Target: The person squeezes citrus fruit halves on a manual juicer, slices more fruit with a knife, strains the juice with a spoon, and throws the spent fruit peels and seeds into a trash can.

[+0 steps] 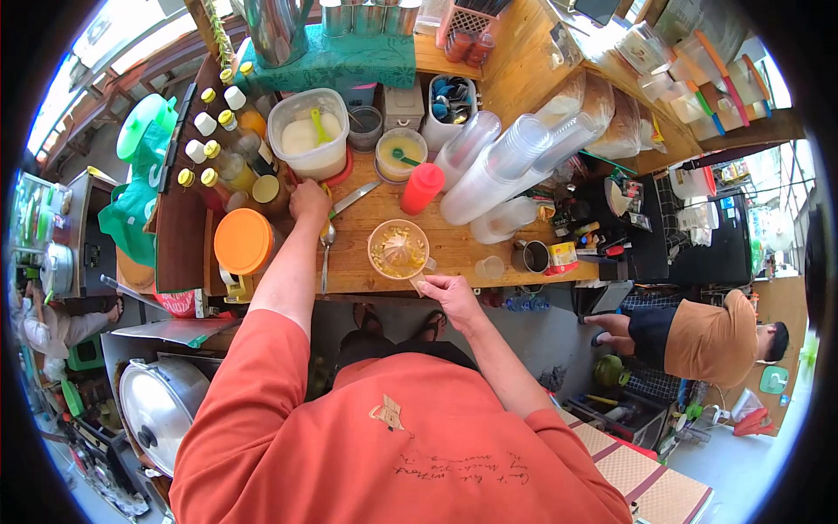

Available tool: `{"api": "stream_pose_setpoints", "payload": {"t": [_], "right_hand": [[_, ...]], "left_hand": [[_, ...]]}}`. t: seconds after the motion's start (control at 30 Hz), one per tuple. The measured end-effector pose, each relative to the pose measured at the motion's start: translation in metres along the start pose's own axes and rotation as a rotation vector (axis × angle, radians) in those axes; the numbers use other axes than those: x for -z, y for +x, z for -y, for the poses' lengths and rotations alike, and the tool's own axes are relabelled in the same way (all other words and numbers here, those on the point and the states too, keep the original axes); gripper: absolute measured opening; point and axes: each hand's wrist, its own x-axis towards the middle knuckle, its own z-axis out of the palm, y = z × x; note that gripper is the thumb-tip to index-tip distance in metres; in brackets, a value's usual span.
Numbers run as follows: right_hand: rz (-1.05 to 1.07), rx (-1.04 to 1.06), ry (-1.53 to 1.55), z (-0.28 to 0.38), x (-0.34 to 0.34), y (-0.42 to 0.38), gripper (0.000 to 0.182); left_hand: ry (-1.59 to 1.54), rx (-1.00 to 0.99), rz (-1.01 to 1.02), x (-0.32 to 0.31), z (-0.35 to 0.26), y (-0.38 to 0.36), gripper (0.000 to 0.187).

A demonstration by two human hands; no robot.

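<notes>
My right hand (449, 297) is closed on the handle of a citrus juicer (398, 250), whose bowl holds yellow pulp and seeds around a ridged cone. My left hand (310, 201) reaches to the back left of the wooden counter (349, 274), beside a sugar tub (307, 135) with a green scoop. Its fingers are close to something small and yellow by a red lid; what they hold, if anything, is hidden. A knife (356, 198) lies just right of that hand, and a metal spoon (327, 253) lies in front of it. The red squeeze bottle (422, 189) stands behind the juicer.
Bottles (229, 166) and an orange-lidded jar (244, 242) crowd the left side. Stacked plastic cups (515, 157) lean at the right, near a metal cup (531, 257). A small tub (401, 155) of pale liquid stands behind. Another person (711, 341) bends at the far right.
</notes>
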Motion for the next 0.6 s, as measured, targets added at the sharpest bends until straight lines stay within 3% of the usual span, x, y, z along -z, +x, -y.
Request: {"api": "stream_pose_setpoints", "payload": {"t": [0.07, 0.17, 0.27, 0.4, 0.5, 0.6], "right_hand": [[-0.018, -0.003, 0.006, -0.002, -0.002, -0.001, 0.024], [-0.040, -0.017, 0.010, 0.000, -0.002, -0.003, 0.024], [-0.051, -0.008, 0.016, 0.002, -0.003, -0.004, 0.025], [-0.054, 0.022, 0.029, 0.009, -0.003, -0.007, 0.023], [-0.051, 0.060, 0.056, 0.010, 0.000, -0.017, 0.021], [-0.071, 0.143, 0.088, 0.014, 0.011, -0.032, 0.020]], "left_hand": [[0.026, -0.087, -0.060, 0.003, 0.001, -0.007, 0.025], [-0.002, -0.097, -0.039, 0.002, 0.006, -0.007, 0.033], [0.026, -0.168, -0.125, 0.009, 0.007, -0.016, 0.024], [0.035, -0.177, -0.171, 0.034, -0.004, -0.038, 0.026], [-0.034, -0.188, -0.273, 0.054, -0.006, -0.065, 0.033], [-0.276, -0.224, -0.525, 0.074, -0.007, -0.090, 0.035]]}}
